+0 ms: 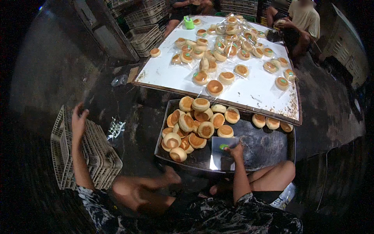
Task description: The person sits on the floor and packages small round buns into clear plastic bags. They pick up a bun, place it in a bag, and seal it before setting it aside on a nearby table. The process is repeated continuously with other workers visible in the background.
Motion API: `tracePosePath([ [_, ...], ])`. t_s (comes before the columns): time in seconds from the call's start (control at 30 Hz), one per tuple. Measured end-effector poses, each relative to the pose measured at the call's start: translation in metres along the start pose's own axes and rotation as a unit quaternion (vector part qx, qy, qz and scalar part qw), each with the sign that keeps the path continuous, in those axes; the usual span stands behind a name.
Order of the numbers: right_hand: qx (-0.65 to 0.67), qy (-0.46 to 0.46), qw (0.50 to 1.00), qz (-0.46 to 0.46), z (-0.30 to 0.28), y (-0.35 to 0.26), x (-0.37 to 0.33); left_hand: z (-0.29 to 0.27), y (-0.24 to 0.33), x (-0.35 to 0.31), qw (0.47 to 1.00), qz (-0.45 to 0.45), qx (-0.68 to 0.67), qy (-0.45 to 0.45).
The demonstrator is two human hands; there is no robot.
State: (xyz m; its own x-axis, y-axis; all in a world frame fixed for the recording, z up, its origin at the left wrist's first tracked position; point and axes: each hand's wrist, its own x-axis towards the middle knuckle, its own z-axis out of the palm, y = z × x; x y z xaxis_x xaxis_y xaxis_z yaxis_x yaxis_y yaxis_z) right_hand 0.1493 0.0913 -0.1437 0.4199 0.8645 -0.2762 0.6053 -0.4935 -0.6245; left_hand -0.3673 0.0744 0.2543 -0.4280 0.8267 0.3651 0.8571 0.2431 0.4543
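Observation:
My right hand (236, 149) pinches the edge of a clear plastic bag (223, 159) with a green mark, held over the dark metal tray (269, 150). Round browned buns (205, 130) lie heaped in the left part of this tray, and one bun (225, 131) sits just beyond the bag. Off to the left, my left hand (79, 119) is raised above stacked plastic crates (99, 150), fingers apart, with nothing visible in it. Beyond the tray stands a low white table (163, 72) bearing many buns, most of them in clear bags (226, 77).
A small sheet of green-marked stickers (116, 128) lies on the floor beside the crates. On the table's far left stands a bright green holder (188, 23). Two people sit at the table's far side, one a person in a pale shirt (305, 19). More crates (144, 37) are stacked behind.

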Motion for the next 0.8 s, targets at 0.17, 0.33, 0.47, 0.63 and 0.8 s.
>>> tracePosePath([
  [0.17, 0.029, 0.021, 0.998, -0.059, 0.009, -0.004, 0.004, 0.037, -0.034, 0.054, 0.983, -0.122, -0.138, -0.015],
  [0.33, -0.098, -0.05, 0.99, -0.086, -0.051, -0.052, 0.004, 0.138, 0.05, -0.039, 0.898, -0.009, -0.008, -0.44],
  [0.47, 0.045, -0.139, 0.974, -0.175, -0.072, -0.106, 0.028, 0.113, 0.081, -0.112, 0.916, -0.015, -0.144, -0.373],
  [0.63, 0.19, -0.369, 0.838, -0.354, -0.07, -0.266, 0.012, 0.13, 0.104, -0.137, 0.878, -0.103, -0.412, -0.218],
  [0.8, 0.193, -0.589, 0.669, -0.41, -0.021, -0.37, -0.012, 0.144, 0.083, -0.118, 0.795, -0.255, -0.483, -0.264],
])
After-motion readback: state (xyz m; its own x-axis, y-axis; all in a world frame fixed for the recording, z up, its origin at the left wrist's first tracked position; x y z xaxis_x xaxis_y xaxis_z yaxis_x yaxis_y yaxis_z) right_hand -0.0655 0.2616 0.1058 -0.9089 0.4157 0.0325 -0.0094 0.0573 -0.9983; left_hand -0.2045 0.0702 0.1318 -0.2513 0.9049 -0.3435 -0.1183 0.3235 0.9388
